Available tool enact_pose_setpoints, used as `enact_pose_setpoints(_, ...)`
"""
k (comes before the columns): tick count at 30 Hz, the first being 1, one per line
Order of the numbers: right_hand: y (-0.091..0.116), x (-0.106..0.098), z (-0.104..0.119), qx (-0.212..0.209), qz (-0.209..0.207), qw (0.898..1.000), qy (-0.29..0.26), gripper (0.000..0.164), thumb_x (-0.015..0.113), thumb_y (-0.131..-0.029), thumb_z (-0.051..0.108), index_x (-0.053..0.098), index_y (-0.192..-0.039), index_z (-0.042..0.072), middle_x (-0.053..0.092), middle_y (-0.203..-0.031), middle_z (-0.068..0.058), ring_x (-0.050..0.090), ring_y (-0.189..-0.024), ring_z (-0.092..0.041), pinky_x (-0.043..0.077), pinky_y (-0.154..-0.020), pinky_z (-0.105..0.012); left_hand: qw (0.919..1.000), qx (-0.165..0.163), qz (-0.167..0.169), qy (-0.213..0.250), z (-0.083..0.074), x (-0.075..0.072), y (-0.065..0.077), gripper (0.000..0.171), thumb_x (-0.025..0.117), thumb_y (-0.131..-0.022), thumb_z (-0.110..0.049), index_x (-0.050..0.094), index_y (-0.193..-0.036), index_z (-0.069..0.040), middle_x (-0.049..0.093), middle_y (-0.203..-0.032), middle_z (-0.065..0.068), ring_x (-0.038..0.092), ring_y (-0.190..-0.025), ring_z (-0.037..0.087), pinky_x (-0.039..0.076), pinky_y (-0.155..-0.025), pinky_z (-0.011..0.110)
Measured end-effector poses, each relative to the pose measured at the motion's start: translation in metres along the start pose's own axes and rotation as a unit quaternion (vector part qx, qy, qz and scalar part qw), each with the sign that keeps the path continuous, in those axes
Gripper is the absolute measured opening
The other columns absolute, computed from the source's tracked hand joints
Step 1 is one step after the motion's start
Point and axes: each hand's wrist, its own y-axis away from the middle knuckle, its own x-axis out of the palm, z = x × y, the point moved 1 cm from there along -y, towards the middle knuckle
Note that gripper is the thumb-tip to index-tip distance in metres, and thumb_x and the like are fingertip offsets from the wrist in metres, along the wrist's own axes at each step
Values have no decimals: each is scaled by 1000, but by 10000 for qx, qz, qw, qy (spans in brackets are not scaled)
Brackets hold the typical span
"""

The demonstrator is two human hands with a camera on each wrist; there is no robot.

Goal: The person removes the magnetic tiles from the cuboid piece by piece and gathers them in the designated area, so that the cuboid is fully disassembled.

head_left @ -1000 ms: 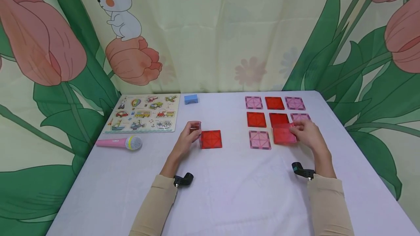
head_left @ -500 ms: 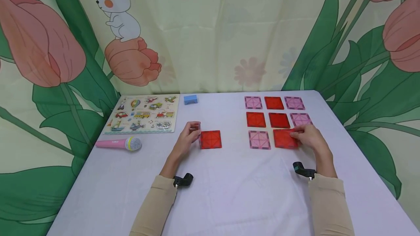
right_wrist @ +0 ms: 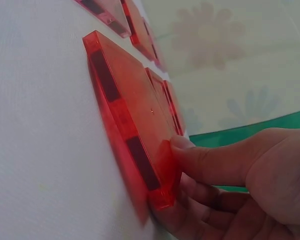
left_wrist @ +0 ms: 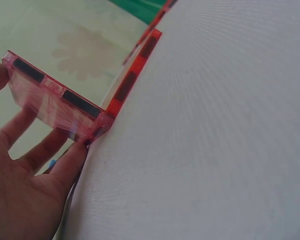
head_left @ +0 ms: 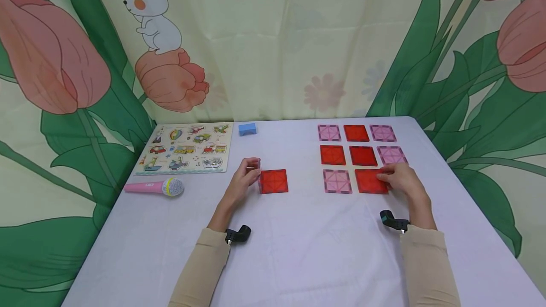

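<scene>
My left hand point(head_left: 241, 181) holds a clear pink magnetic tile point(left_wrist: 52, 97) upright by its edges, thumb on top and fingers behind. Its lower edge meets the side of a red magnetic tile point(head_left: 274, 181) lying flat on the table. On the right, my right hand point(head_left: 403, 179) pinches the right edge of another red magnetic tile point(right_wrist: 132, 110) between thumb and fingers. That tile is slightly tilted and just off the cloth, with its shadow below. It is in the front row of red and pink tiles, to the right of a pink tile point(head_left: 337, 181).
Behind the right hand lie rows of flat tiles, among them a red one point(head_left: 363, 156) and a pink one point(head_left: 391, 155). At the left are a picture puzzle board point(head_left: 185, 148) and a pink toy microphone point(head_left: 155, 187). A blue block point(head_left: 247, 129) stands near the back edge.
My right hand has lowered the red tile from a raised tilt to nearly flat, shifting it slightly toward me, away from the tile behind. The left hand and its pink tile stay put.
</scene>
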Motion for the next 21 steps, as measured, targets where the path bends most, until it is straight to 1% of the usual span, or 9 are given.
enact_pose_setpoints(5, 0, 2, 1, 64, -136, 9999, 42, 50, 62, -99, 22, 52, -138, -7, 58, -117, -26, 53, -98, -28, 51, -68, -21, 10000, 3, 37, 29, 0, 0, 1, 42, 49, -104, -18, 41, -143, -8, 44, -145, 22, 47, -132, 32, 44, -113, 51)
enact_pose_setpoints(9, 1, 3, 2, 177, -279, 9994, -40, 47, 63, -98, 19, 54, -136, -7, 58, -117, -27, 54, -98, -29, 52, -68, -20, 10000, 3, 26, 20, 0, -1, 1, 42, 49, -104, -19, 41, -143, -8, 44, -144, 21, 47, -131, 31, 45, -112, 50)
enact_pose_setpoints(12, 0, 3, 2, 236, -307, 9992, -100, 47, 64, -98, 19, 53, -135, -8, 58, -116, -26, 55, -97, -29, 52, -69, -20, 10000, -12, 7, -2, 0, -1, 1, 42, 49, -104, -19, 41, -143, -9, 45, -143, 20, 47, -130, 30, 45, -112, 50)
enact_pose_setpoints(16, 2, 3, 2, 193, -362, 9992, -14, 51, 63, -98, 24, 52, -137, -8, 59, -112, -24, 54, -97, -29, 52, -70, -23, 10000, -17, -3, 0, 1, 0, 1, 42, 49, -103, -21, 41, -143, -9, 44, -144, 21, 47, -130, 30, 45, -112, 50)
enact_pose_setpoints(21, 8, 0, 9, -34, -560, 9983, 158, 61, 61, -98, 34, 47, -140, -8, 59, -115, -26, 54, -100, -31, 57, -74, -31, 10000, -24, -16, 21, 2, 1, 1, 43, 50, -103, -22, 41, -143, -11, 43, -145, 21, 46, -131, 30, 45, -112, 51)
